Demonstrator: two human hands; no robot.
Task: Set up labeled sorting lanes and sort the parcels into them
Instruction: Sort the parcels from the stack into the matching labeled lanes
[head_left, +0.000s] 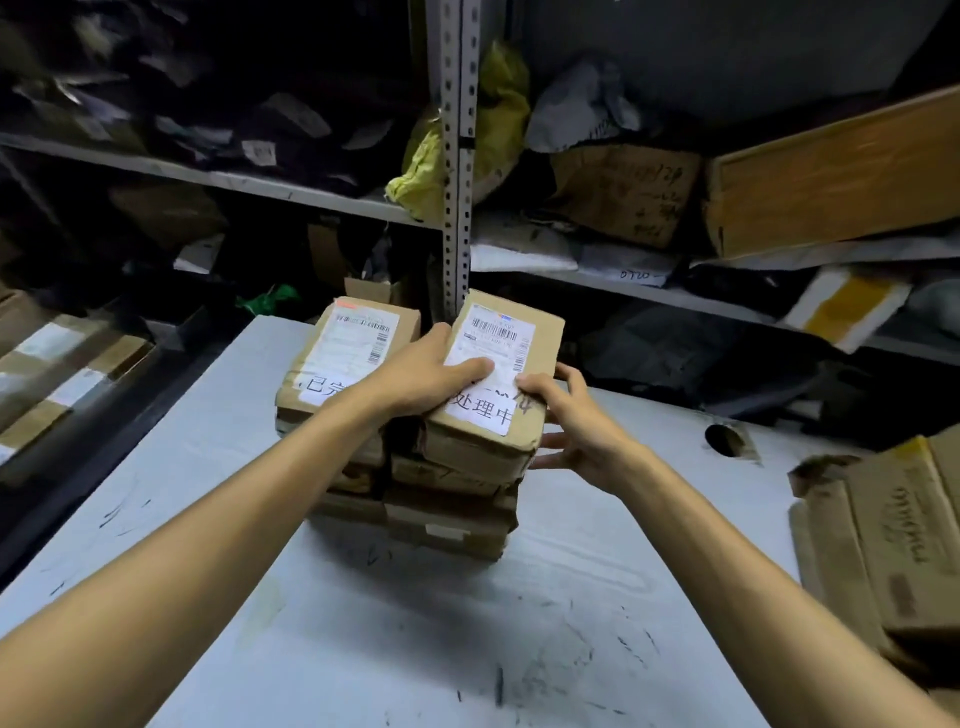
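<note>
Gripping the top parcel (540, 332) of the right stack (452, 499) from both sides. The left hand (421, 374) lies over its left edge, thumb stretched across the shipping sticker, fingers dropping out of sight into the gap between the stacks. The right hand (576, 431) takes the near right corner, thumb on top and fingers spread along the side wall. Neither hand is free; both are closed on this one box.

Likely reason for the two-sided hold: the parcel sits slightly skewed and overhangs the boxes beneath, so it is probably being squared up on the pile.

The left stack (353, 338) stands just beside it on the white counter (363, 623), about the same height, the two nearly touching. Each top box carries a white handwritten label: 处理中 (483, 410) on the right, and one beginning 已完 (319, 387) on the left, partly hidden by the forearm. These appear to serve as the lane markers.

Parcel appearance: flat brown cardboard, creased and dented at the near edge, with a printed barcode sticker at the far end. It looks rigid enough to stack.

Metal shelving (460, 156) stands behind, crammed with bags and cartons.
</note>
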